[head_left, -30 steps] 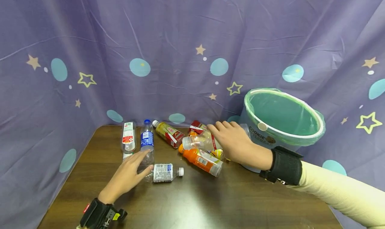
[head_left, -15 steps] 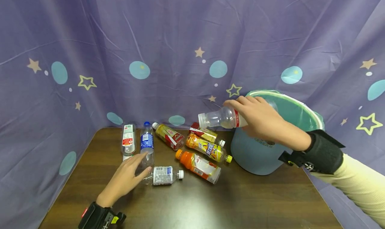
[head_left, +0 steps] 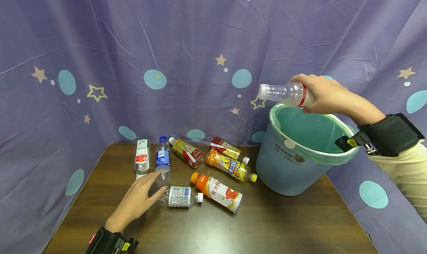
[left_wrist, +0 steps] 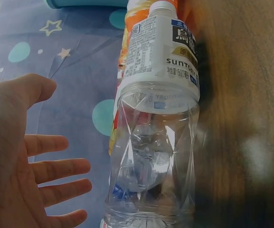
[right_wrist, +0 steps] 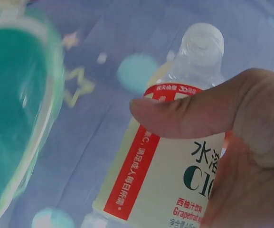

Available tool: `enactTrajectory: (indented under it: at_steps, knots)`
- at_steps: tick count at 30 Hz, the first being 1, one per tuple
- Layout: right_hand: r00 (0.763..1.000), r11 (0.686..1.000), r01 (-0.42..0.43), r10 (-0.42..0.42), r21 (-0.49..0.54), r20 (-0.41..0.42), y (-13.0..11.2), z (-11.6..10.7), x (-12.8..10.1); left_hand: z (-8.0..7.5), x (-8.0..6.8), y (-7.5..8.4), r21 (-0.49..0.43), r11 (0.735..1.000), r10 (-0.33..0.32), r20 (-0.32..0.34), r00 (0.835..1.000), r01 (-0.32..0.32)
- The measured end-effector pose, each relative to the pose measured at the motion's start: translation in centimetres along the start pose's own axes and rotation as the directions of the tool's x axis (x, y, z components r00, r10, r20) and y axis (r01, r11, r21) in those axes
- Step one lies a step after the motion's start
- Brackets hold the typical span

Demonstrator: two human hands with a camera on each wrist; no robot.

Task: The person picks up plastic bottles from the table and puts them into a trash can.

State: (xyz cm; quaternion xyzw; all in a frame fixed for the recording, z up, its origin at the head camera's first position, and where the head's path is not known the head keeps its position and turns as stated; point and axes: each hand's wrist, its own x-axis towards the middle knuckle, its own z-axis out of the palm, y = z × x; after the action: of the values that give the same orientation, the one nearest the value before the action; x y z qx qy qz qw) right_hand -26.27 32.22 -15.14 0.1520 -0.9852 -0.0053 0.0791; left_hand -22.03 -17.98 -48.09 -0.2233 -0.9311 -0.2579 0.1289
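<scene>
My right hand (head_left: 328,94) grips a clear plastic bottle (head_left: 290,93) with a white cap and a red-and-cream label, held sideways above the bin's (head_left: 287,172) rim. In the right wrist view the thumb lies across the bottle's label (right_wrist: 174,166). Fingers spread and relaxed, my left hand (head_left: 136,200) hovers by a clear bottle with a white label (head_left: 180,196) and a blue-capped bottle (head_left: 162,157). The left wrist view has that white-labelled bottle (left_wrist: 155,142) beside the hand (left_wrist: 37,156), apart from it.
More bottles lie on the brown table (head_left: 267,224): a red-and-white-labelled one (head_left: 141,155), two yellow-and-red ones (head_left: 188,152), a yellow-and-orange one (head_left: 230,165) and an orange-capped one (head_left: 218,193). A green liner (head_left: 310,129) covers the bin's inside. A purple curtain (head_left: 193,31) hangs behind.
My right hand has lifted the clear bottle from among the others and carried it up and right over the bin. The orange-capped bottle has rolled slightly nearer. The left hand has hardly moved.
</scene>
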Motion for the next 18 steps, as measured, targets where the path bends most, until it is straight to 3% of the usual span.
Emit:
enactTrajectory:
  at_steps: [5, 9, 12, 18]
  knots:
    - [0.991, 0.996, -0.053, 0.044, 0.065, 0.125, 4.0, -0.2, 0.9, 0.1, -0.2, 0.0, -0.006, 1.0, 0.002, -0.01, 1.0, -0.002]
    - [0.963, 0.982, -0.11, 0.067, 0.152, 0.261, 6.5, 0.2, 1.5, 0.2, -0.3, -0.1, -0.01, 1.0, -0.002, -0.01, 1.0, 0.002]
    - [0.928, 0.976, -0.148, 0.082, 0.158, 0.363, 7.8, 0.6, 2.1, 0.3, -0.4, -0.2, -0.01, 1.0, -0.004, -0.011, 1.0, 0.004]
    - [0.843, 0.985, -0.156, 0.098, 0.067, 0.528, 9.7, 1.6, 3.2, 0.3, -0.6, -0.3, -0.01, 1.0, -0.014, -0.002, 1.0, 0.014]
